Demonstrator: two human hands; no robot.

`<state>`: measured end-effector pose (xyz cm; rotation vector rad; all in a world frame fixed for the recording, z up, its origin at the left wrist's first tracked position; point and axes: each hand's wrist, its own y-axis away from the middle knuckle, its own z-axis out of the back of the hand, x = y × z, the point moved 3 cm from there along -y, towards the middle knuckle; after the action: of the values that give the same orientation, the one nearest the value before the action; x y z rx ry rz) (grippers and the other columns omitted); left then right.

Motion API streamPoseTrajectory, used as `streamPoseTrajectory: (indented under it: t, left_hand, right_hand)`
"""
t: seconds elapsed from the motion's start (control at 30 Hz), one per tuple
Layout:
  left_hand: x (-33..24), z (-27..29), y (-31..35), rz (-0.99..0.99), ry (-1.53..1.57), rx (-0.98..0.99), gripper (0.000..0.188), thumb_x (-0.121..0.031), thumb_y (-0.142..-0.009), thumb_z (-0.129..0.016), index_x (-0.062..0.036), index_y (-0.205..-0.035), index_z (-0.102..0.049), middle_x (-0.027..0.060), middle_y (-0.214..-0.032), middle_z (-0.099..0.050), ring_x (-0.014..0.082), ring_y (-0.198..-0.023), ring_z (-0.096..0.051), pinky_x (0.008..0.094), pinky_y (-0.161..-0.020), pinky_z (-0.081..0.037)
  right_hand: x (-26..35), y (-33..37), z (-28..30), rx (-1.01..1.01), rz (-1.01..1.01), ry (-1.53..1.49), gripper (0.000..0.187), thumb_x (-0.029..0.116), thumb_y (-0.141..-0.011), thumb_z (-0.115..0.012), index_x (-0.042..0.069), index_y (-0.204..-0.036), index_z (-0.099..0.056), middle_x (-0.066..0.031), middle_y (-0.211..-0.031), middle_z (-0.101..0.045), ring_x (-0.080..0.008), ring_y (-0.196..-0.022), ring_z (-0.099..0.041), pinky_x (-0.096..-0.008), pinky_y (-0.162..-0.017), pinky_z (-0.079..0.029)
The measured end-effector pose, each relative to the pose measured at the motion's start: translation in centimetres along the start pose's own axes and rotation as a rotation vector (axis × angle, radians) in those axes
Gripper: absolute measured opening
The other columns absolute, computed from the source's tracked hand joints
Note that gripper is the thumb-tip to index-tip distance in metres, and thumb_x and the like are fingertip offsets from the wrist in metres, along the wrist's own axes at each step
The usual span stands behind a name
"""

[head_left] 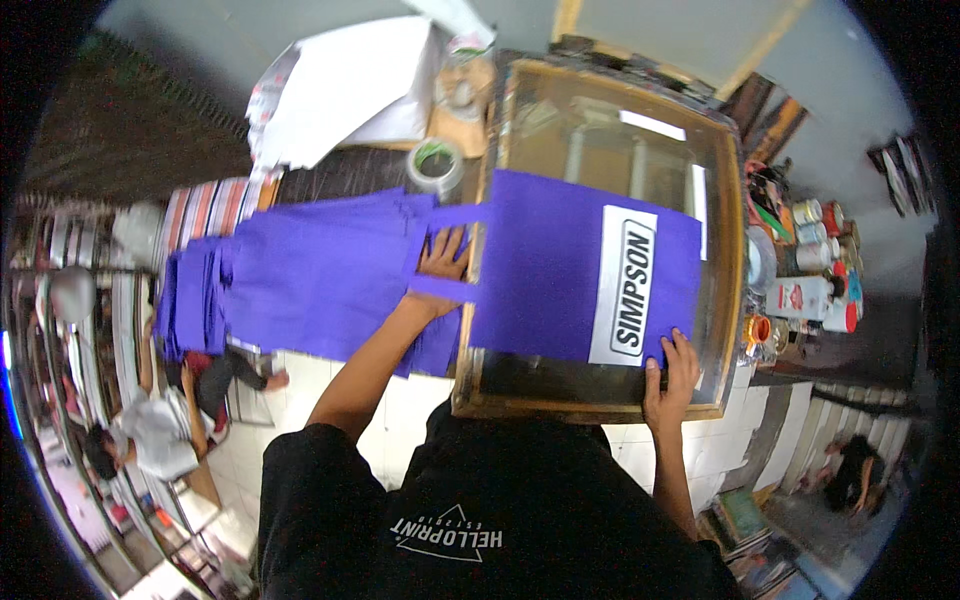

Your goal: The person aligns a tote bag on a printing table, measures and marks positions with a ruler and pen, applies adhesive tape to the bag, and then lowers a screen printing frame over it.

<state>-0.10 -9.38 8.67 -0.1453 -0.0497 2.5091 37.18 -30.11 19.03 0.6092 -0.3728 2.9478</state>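
A purple fabric bag (pixel 545 270) lies flat on a wood-framed glass panel (pixel 570 392), its two handle straps pointing left. On the bag's right part sits a white paper strip (pixel 610 270) with bold black lettering in a rounded outline. My left hand (pixel 445 258) is between the straps by the frame's left edge, fingers spread, the wrist partly behind the lower strap. At the bag's lower right corner rests my right hand (pixel 674 380), fingers apart and lying flat, thumb touching the edge. A spread stack of similar purple bags (pixel 310 265) extends to the left.
A roll of tape (pixel 435 163) and white sheets (pixel 350 85) lie at the far left of the panel. Jars and bottles (pixel 800 295) crowd its right side. One person (pixel 165 435) sits at the lower left; another person (pixel 855 475) is at the lower right.
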Motion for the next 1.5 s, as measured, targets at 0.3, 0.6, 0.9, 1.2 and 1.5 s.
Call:
streamPoseTrajectory:
  t: [0.3,0.6,0.9,1.2,1.5]
  left_hand:
    - [0.6,-2.6,-1.9,0.063,0.007,0.235,0.085,-0.054,-0.096,-0.052,-0.0081,-0.163,-0.028,0.0151,-0.172,-0.017,0.0384,-0.159,-0.011,0.0661,-0.124,-0.004]
    - [-0.5,-0.8,0.6,-0.034,-0.221,0.258,0.079,-0.054,-0.095,-0.053,-0.0119,-0.16,-0.037,0.0126,-0.172,-0.019,0.0372,-0.159,-0.008,0.0649,-0.124,-0.004]
    - [-1.8,2.2,8.4,0.133,0.269,-0.008,0.057,-0.031,-0.097,-0.059,-0.0077,-0.148,-0.051,0.0167,-0.164,-0.036,0.0376,-0.151,-0.029,0.0572,-0.121,-0.024]
    - [-0.7,-3.4,31.0,1.447,1.272,-0.37,0.044,-0.016,-0.099,-0.063,0.0046,-0.136,-0.053,0.0145,-0.119,-0.067,0.0244,-0.105,-0.066,0.0368,-0.09,-0.05]
    - [-5.2,-2.4,37.1,1.223,1.892,0.167,0.023,-0.005,-0.091,-0.071,0.0094,-0.108,-0.068,0.0196,-0.106,-0.072,0.0318,-0.102,-0.072,0.0438,-0.096,-0.057]
  right_hand:
    - [0.1,-0.2,0.1,0.055,0.028,0.037,0.042,0.023,-0.104,-0.056,-0.003,-0.137,-0.057,-0.022,-0.151,-0.051,-0.0427,-0.141,-0.042,-0.0546,-0.118,-0.029]
    - [-0.5,0.1,0.0,0.072,0.052,0.051,0.043,0.024,-0.105,-0.055,-0.004,-0.137,-0.056,-0.0225,-0.152,-0.049,-0.0419,-0.142,-0.04,-0.054,-0.118,-0.029]
    - [-0.4,-0.1,-0.3,0.057,0.094,0.04,0.042,0.022,-0.105,-0.054,-0.004,-0.137,-0.055,-0.0241,-0.151,-0.049,-0.0434,-0.141,-0.042,-0.0556,-0.117,-0.029]
    - [-0.4,-0.1,-0.1,0.085,0.046,0.048,0.042,0.022,-0.103,-0.055,-0.004,-0.136,-0.056,-0.0239,-0.152,-0.049,-0.044,-0.141,-0.042,-0.0559,-0.119,-0.026]
    - [1.1,-2.5,1.6,0.027,0.124,0.022,0.03,0.019,-0.097,-0.065,0.001,-0.121,-0.066,-0.0175,-0.135,-0.061,-0.0391,-0.132,-0.049,-0.0506,-0.114,-0.031]
